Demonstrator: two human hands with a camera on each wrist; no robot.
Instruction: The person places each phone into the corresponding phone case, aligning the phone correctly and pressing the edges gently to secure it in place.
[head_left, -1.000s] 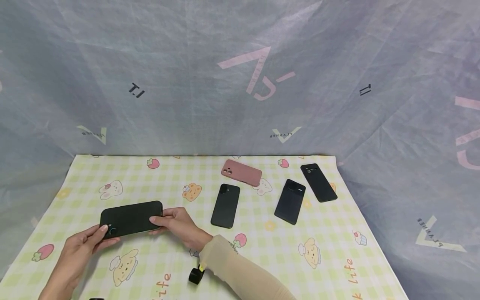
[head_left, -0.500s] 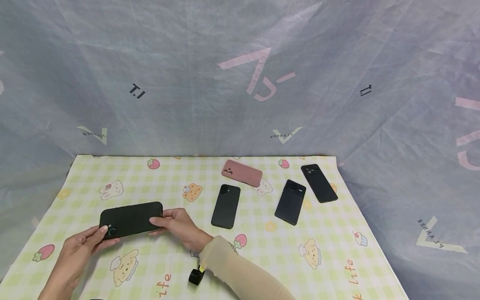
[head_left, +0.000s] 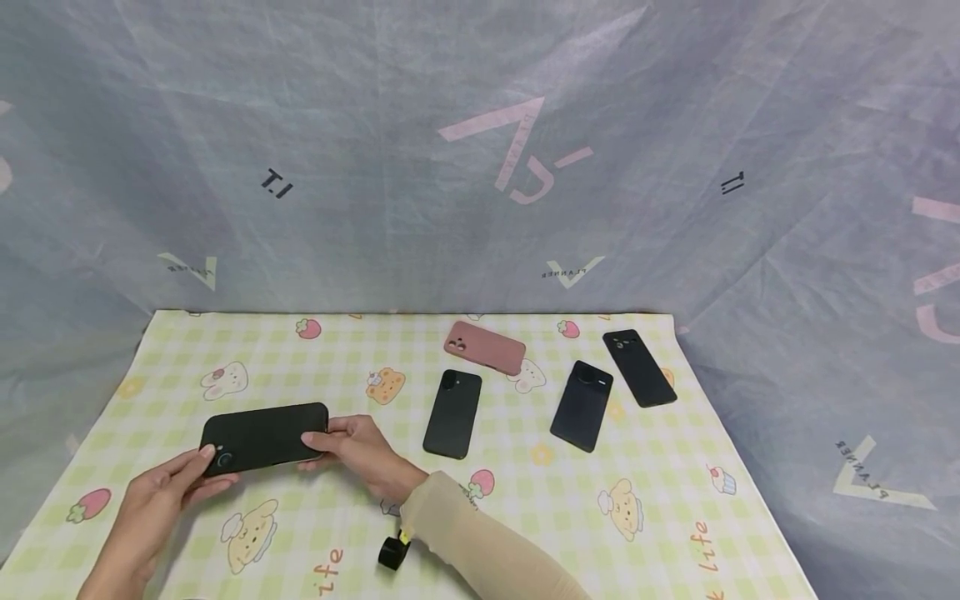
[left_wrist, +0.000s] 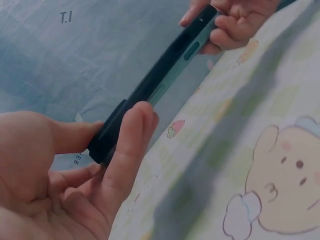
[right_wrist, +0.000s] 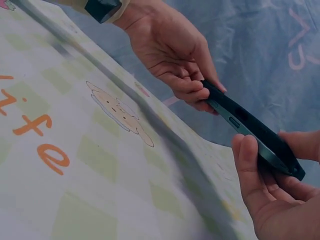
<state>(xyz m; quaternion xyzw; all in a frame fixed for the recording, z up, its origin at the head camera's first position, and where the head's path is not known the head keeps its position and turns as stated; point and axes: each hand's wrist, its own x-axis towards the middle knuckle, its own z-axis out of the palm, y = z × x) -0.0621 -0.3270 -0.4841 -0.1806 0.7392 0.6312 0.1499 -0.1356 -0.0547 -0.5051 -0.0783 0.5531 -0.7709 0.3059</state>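
Both hands hold a phone [head_left: 262, 435] lengthwise above the left part of the table, its black back tilted toward the head camera. My left hand [head_left: 157, 496] pinches the camera end, with the thumb beside the lens. At the other end my right hand [head_left: 363, 450] grips between thumb and fingers. In the left wrist view, a black case [left_wrist: 155, 75] covers the back, while a teal side edge [left_wrist: 172, 72] with buttons shows below it. From the right wrist view the teal edge and the black cover [right_wrist: 265, 132] look slightly apart near the left hand. The screen side is hidden.
Right of my hands lie a dark phone [head_left: 452, 414], a pink phone or case [head_left: 491, 350], a dark blue-black one [head_left: 582, 406] and a black one [head_left: 640, 371]. A checked, cartoon-printed cloth [head_left: 315, 517] covers the table. Grey-blue fabric [head_left: 405, 233] hangs behind.
My left thumb has slid slightly upward along the phone's camera end. The right hand keeps the same hold, and the other phones lie as before.
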